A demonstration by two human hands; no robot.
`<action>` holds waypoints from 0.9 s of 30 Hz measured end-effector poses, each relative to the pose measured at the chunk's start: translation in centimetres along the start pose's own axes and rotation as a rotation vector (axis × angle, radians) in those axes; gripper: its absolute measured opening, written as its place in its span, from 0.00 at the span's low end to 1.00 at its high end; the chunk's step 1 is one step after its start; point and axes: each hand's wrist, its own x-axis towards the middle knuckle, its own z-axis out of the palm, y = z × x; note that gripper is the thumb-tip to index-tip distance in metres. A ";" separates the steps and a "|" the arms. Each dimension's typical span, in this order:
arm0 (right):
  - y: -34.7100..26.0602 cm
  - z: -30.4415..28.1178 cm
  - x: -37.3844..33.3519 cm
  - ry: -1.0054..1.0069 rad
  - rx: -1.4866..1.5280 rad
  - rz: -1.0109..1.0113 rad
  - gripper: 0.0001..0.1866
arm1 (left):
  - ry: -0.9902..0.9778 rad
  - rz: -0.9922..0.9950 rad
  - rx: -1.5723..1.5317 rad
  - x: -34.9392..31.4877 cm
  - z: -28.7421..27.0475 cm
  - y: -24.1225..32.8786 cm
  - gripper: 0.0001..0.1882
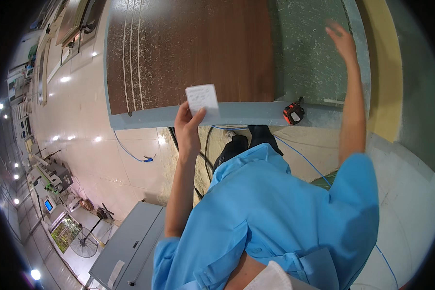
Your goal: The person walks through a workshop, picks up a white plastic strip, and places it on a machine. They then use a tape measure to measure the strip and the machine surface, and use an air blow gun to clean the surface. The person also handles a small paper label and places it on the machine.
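Note:
Between the thumb and fingers of my left hand (189, 126) is a small white card (202, 98) with handwriting on it, held up over the near edge of the bench. Under and beyond it lies a dark brown wood-grain panel (203, 53), with pale grooves along its left part and chips scattered over it. My right hand (342, 42) is raised over the green work surface (307, 58) to the right of the panel. Its fingers look spread, slightly blurred, and nothing shows in them. A black and orange tape measure (293, 112) rests at the bench's near edge.
Blue air hose (302, 155) runs across the floor below the bench, and another blue hose (130, 150) hangs at its left corner. A grey metal cabinet (130, 241) stands at the lower left, near a fan (84, 241). Along the right side runs a yellowish board (384, 67).

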 end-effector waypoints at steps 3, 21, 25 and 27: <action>-6.5 -0.5 -4.8 0.231 0.902 0.325 0.14 | -0.093 0.002 -0.015 2.8 3.6 -1.1 0.21; -25.7 5.9 -16.9 -0.339 1.254 0.490 0.12 | -0.119 -0.145 -0.014 8.7 9.7 -8.9 0.14; -25.7 7.6 -16.5 -0.302 1.135 0.516 0.13 | -0.033 -0.168 0.120 9.6 10.2 -9.5 0.13; -25.8 8.3 -16.1 -0.273 1.070 0.527 0.13 | 0.010 -0.176 0.175 10.3 10.7 -9.8 0.14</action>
